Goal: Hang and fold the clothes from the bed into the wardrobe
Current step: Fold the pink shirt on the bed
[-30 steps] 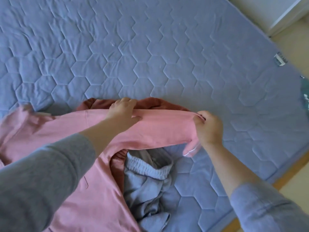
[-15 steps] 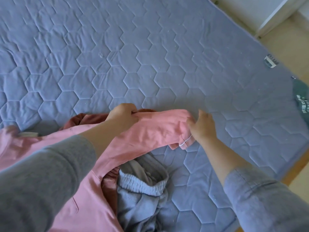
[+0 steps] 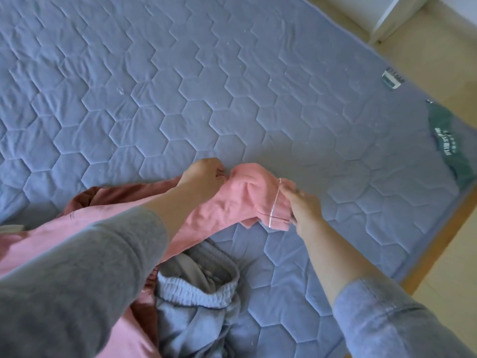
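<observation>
On bed (image 3: 232, 73), two hands (image 3: 204, 174) (image 3: 304, 208) grip one pink garment (image 3: 247, 200), maybe sleeve

One cam, wide-angle, strapped to the head, looking forward and steeply down at the bed (image 3: 232, 73) from close range. Left hand (image 3: 201, 174) and right hand (image 3: 304, 205) sit pretty much dead centre, both gripping the pink garment (image 3: 247, 200), with floor (image 3: 438, 60) peeking in from 2 to 4 o'clock.
</observation>
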Available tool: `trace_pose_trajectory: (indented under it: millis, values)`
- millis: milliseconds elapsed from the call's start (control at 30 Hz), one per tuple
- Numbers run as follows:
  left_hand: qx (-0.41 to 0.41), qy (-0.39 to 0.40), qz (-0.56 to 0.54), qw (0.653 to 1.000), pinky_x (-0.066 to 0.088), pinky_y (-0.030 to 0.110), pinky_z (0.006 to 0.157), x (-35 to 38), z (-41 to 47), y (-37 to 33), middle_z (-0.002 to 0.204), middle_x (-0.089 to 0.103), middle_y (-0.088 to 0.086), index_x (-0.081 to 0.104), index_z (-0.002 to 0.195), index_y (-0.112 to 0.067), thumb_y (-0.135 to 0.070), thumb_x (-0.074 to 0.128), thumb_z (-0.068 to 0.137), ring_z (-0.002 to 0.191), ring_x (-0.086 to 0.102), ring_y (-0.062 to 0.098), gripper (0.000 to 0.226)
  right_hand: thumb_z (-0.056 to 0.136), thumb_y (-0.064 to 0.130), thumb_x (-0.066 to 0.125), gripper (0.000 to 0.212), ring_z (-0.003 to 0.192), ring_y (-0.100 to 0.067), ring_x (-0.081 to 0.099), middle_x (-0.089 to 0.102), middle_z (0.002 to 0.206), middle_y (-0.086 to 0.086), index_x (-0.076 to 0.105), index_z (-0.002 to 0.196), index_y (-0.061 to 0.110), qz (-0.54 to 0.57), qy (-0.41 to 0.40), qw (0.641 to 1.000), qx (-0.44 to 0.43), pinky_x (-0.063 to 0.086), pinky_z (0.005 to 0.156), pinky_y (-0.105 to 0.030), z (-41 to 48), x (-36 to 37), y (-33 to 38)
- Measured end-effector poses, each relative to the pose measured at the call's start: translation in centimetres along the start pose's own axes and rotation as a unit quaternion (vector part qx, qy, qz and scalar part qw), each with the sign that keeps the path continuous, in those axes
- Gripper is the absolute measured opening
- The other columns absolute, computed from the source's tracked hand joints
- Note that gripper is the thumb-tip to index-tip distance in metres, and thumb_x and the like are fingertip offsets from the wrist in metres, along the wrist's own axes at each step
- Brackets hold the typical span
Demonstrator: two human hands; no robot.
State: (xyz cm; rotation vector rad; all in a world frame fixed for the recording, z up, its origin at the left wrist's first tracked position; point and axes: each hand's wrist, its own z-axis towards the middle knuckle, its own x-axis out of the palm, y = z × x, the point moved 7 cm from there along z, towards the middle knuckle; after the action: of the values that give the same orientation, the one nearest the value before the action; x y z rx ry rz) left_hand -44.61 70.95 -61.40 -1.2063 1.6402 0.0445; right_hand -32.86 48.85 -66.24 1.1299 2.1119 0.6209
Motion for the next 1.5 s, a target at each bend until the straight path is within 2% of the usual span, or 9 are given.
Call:
trace_pose_trajectory:
  millis: [167, 367, 467, 767, 867, 967, 1133, 1300, 1500]
  values:
    - [0.014, -0.041, -0.003, 0.999, 0.049, 0.035, 0.085, -1.9, -0.2, -1.6, 0.106, 0.065, 0.001, 0.069, 0.099, -0.018, -0.014, 0.054, 0.091, 0.100, 0.059, 0.025, 0.018, 0.093, 0.025, 0.059, 0.022, 0.072, -0.022, 0.046, 0.045, 0.065, 0.005, 0.054, 0.081, 0.006, -0.057, -0.118, 0.973, -0.188, 0.030, 0.062, -0.027, 0.0, -4.2, 5.2]
    - [0.053, 0.025, -0.036, 0.998, 0.048, 0.034, 0.093, -1.8, -0.9, -5.5, 0.116, 0.063, 0.001, 0.064, 0.115, -0.020, -0.029, 0.059, 0.093, 0.107, 0.059, 0.023, 0.024, 0.091, 0.026, 0.063, 0.016, 0.066, -0.019, 0.051, 0.058, 0.068, -0.002, 0.060, 0.086, 0.011, -0.128, -0.071, 0.924, -0.354, 0.037, 0.060, -0.025, -2.5, -5.3, 10.6]
    - [0.096, 0.053, -0.070, 0.992, 0.036, 0.017, 0.087, -1.1, -1.0, -9.5, 0.124, 0.059, -0.005, 0.055, 0.131, -0.022, -0.036, 0.060, 0.093, 0.110, 0.054, 0.012, 0.041, 0.091, 0.024, 0.063, 0.010, 0.066, -0.011, 0.049, 0.059, 0.071, 0.007, 0.063, 0.090, 0.014, -0.145, -0.041, 0.902, -0.405, 0.039, 0.062, -0.016, -3.8, -5.6, 12.2]
    - [0.166, -0.040, -0.081, 0.982, 0.026, 0.019, 0.056, -4.0, -1.2, -17.6, 0.067, 0.049, -0.014, 0.070, 0.090, -0.010, -0.015, 0.062, 0.088, 0.077, 0.047, 0.012, 0.009, 0.092, 0.024, 0.063, 0.011, 0.058, 0.004, 0.051, 0.058, 0.064, 0.014, 0.067, 0.087, 0.016, -0.094, 0.024, 0.922, -0.376, 0.038, 0.057, -0.017, -5.2, -7.3, 11.6]
    - [0.161, -0.068, -0.089, 0.981, 0.032, 0.012, 0.056, -5.9, -2.1, -17.8, 0.066, 0.049, -0.018, 0.071, 0.091, -0.012, -0.013, 0.062, 0.087, 0.076, 0.047, 0.011, 0.009, 0.090, 0.022, 0.066, 0.033, 0.055, -0.008, 0.035, 0.039, 0.054, 0.002, 0.054, 0.068, 0.000, -0.119, 0.051, 0.921, -0.368, 0.030, 0.055, -0.032, -6.1, -8.0, 10.3]
    - [0.159, -0.076, -0.084, 0.981, 0.033, 0.005, 0.054, -7.4, -3.8, -17.5, 0.067, 0.050, -0.016, 0.065, 0.082, -0.020, -0.012, 0.061, 0.087, 0.072, 0.047, 0.012, 0.010, 0.087, 0.022, 0.068, 0.028, 0.052, -0.001, 0.036, 0.043, 0.050, 0.014, 0.058, 0.064, 0.008, -0.062, 0.026, 0.927, -0.370, 0.031, 0.053, -0.022, -7.9, -9.2, 11.2]
    - [0.158, -0.162, -0.082, 0.971, 0.027, 0.021, 0.061, -11.4, -7.9, -16.6, 0.084, 0.051, -0.004, 0.070, 0.091, -0.019, -0.017, 0.062, 0.088, 0.075, 0.045, 0.014, 0.009, 0.086, 0.016, 0.066, 0.023, 0.053, 0.004, 0.047, 0.056, 0.055, 0.019, 0.063, 0.065, 0.024, 0.019, 0.004, 0.908, -0.418, 0.036, 0.054, -0.009, -13.5, -9.4, 14.2]
    - [0.131, -0.211, -0.159, 0.956, 0.029, 0.020, 0.048, -16.2, -13.5, -14.4, 0.055, 0.041, -0.007, 0.072, 0.084, -0.013, -0.017, 0.064, 0.086, 0.051, 0.039, 0.006, 0.009, 0.082, 0.018, 0.063, 0.017, 0.053, 0.000, 0.043, 0.053, 0.054, 0.014, 0.064, 0.065, 0.022, 0.022, 0.025, 0.883, -0.468, 0.036, 0.051, -0.015, -21.0, -7.6, 16.4]
    - [0.099, -0.209, -0.243, 0.942, 0.054, 0.031, 0.066, -21.3, -22.1, -8.1, 0.067, 0.070, -0.001, 0.068, 0.078, -0.009, -0.010, 0.061, 0.087, 0.054, 0.060, 0.007, 0.012, 0.081, 0.023, 0.063, 0.016, 0.051, -0.001, 0.039, 0.049, 0.053, 0.010, 0.062, 0.067, 0.016, -0.013, 0.072, 0.847, -0.526, 0.033, 0.049, -0.019, -31.9, -3.3, 17.1]
